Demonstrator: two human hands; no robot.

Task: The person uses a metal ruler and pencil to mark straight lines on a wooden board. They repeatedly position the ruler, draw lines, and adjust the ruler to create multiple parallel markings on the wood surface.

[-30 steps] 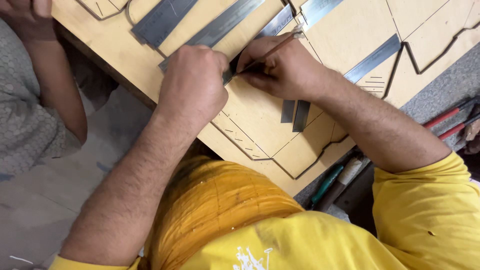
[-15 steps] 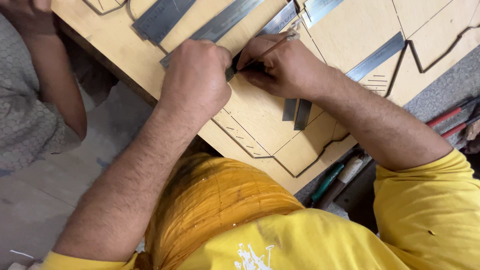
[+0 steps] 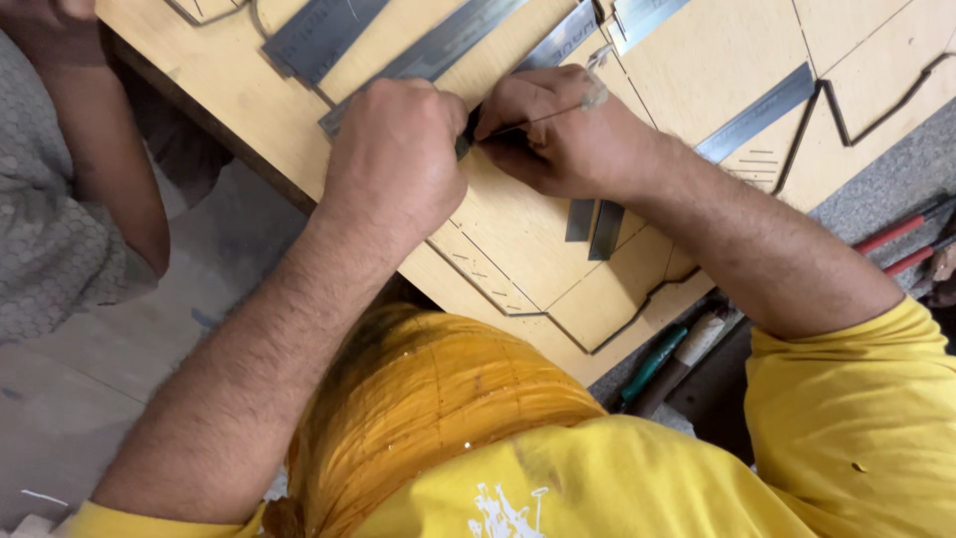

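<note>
A big wooden board (image 3: pixel 697 60) with thin cut lines covers the counter. Your left hand (image 3: pixel 393 159) presses closed on a flat metal strip (image 3: pixel 438 50). Your right hand (image 3: pixel 568 130) pinches a thin pencil (image 3: pixel 538 118), its tip touching the strip between your hands.

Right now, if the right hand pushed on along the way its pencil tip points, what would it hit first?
Probably the left hand: the right hand aims its pencil left, the tip almost at the left knuckles. Depth is unclear.

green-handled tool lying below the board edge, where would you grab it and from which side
Probably by the green handle, coming from above: it lies flat and exposed beside the pale wooden board, while its other end is hidden in shadow next to a wrapped tool handle.
</note>
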